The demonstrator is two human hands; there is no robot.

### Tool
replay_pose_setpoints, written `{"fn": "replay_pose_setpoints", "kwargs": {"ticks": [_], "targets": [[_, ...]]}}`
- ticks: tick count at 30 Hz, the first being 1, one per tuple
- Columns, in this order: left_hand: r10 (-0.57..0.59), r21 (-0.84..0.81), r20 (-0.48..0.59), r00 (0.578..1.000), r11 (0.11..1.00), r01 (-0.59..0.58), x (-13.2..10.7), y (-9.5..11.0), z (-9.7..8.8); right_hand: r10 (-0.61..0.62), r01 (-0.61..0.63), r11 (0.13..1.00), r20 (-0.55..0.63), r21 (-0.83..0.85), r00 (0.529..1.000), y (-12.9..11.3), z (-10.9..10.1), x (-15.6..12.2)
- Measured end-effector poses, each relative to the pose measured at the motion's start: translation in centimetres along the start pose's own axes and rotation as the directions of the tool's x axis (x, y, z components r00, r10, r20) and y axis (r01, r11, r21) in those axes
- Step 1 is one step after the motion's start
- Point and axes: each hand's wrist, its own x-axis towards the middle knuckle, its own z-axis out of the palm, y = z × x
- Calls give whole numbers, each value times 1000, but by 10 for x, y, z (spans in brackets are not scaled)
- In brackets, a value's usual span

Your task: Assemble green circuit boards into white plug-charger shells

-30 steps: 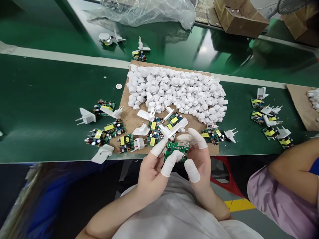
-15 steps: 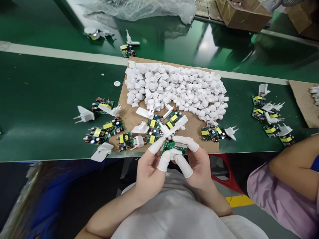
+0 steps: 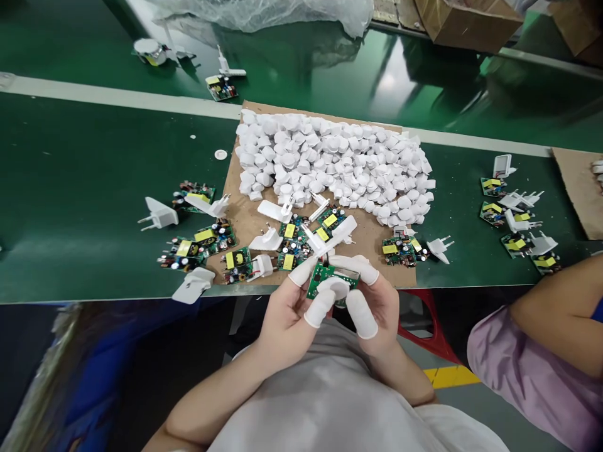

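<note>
A green circuit board (image 3: 315, 282) is held up between my two hands at the table's front edge. My left hand (image 3: 288, 317) grips its left side, with the thumb pressing a small white rounded piece (image 3: 335, 287) against the board's face. My right hand (image 3: 382, 307) supports it from the right with fingers behind; its thumb sits at the lower right corner. White finger cots cover the thumbs and some fingers. A white plug cover (image 3: 340, 235) is just beyond the board, seemingly joined to it by a wire. The board's far side is hidden.
A heap of small white pieces (image 3: 330, 160) covers much of a cardboard sheet (image 3: 367, 245). Circuit boards with white plug covers lie left (image 3: 188, 254) and right (image 3: 400, 250). Another person's arm (image 3: 556, 307) is at right. Behind are plastic sheeting (image 3: 264, 14) and a cardboard box (image 3: 466, 25).
My right thumb has moved away from the left thumb, down and right, exposing the white rounded piece on the board. The board has shifted slightly right in view.
</note>
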Motion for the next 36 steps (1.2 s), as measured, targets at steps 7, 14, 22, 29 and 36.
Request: {"fn": "replay_pose_setpoints", "kwargs": {"ticks": [7, 14, 22, 29, 36], "targets": [[44, 28, 72, 996, 999, -46, 1, -4, -4, 32, -33, 999, -58, -7, 998, 6, 3, -1], [257, 14, 93, 962, 966, -259, 12, 11, -3, 25, -17, 995, 88, -94, 996, 3, -1, -3], [246, -66, 82, 966, 968, -241, 10, 0, 1, -45, 57, 982, 66, -182, 997, 2, 2, -6], [142, -73, 232, 962, 989, -128, 13, 4, -5, -110, 127, 965, 87, -231, 990, 1, -3, -3], [108, -51, 180, 978, 994, -100, 14, 7, 3, -79, 80, 989, 9, -128, 997, 3, 3, -6]]}}
